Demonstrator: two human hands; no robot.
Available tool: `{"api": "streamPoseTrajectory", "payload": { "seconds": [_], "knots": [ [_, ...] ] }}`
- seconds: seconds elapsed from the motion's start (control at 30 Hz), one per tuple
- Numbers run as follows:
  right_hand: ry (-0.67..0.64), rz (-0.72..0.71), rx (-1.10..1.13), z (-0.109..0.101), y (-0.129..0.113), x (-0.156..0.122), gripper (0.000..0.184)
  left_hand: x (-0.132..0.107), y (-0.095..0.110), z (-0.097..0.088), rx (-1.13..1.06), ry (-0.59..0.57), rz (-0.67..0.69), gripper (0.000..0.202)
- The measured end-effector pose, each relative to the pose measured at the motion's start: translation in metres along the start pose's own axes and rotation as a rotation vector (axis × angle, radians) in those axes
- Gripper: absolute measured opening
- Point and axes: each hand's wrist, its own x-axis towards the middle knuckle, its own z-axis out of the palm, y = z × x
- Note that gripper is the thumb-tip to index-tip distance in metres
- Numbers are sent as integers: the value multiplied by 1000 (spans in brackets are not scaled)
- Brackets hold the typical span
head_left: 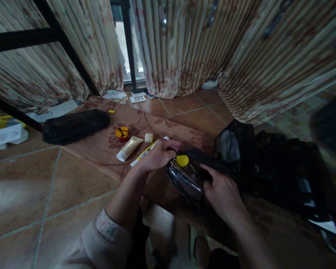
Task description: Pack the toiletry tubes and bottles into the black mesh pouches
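Observation:
A black pouch (190, 201) stands open on a brown patterned cloth (106, 164). Inside it show a round yellow lid (182, 160) and some shiny clear wrapping. My left hand (158, 155) pinches the left end of the pouch's rim. At the opening's right side is my right hand (222, 190), index finger stretched over the rim and the other fingers curled on the pouch. Just left of my left hand lie a white-and-yellow tube (137, 160), a gold tube with a white cap (129, 148), a small cream block (149, 138) and a round amber container (122, 133).
A long black case (75, 126) lies at the cloth's far left, near a small yellow piece (111, 111). Black bags (280, 164) crowd the right side. Papers (114, 95) lie by the curtains (168, 56). A black metal frame (70, 52) stands at left.

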Motion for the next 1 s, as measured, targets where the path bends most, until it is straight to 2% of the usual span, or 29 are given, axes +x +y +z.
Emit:
{"api": "streamPoseTrajectory", "payload": {
  "seconds": [0.1,0.23,0.33,0.4,0.47,0.6,0.77,0.87,1.0],
  "knots": [
    [44,-10,79,-2,1,-1,46,0,-1,1,-44,10,-23,36],
    [93,-120,286,-5,-1,-4,38,2,-2,2,-135,46,-68,38],
    [-64,-167,368,-6,-8,-7,36,3,-3,2,-143,87,-71,39],
    [-168,-168,284,-4,-15,-8,42,3,-4,3,-127,92,-63,39],
    [-188,-186,158,-1,-22,-10,51,3,-3,3,-100,68,-55,38],
    [-131,-151,47,3,-27,-10,52,2,0,3,-78,31,-79,39],
    [109,19,-77,0,-19,-9,50,1,4,4,-65,76,-78,38],
    [95,-6,-14,-2,-18,-11,47,2,2,4,-43,97,-34,33],
    [80,-43,109,-4,-17,-14,37,4,-5,2,-48,99,30,42]
  ]
}}
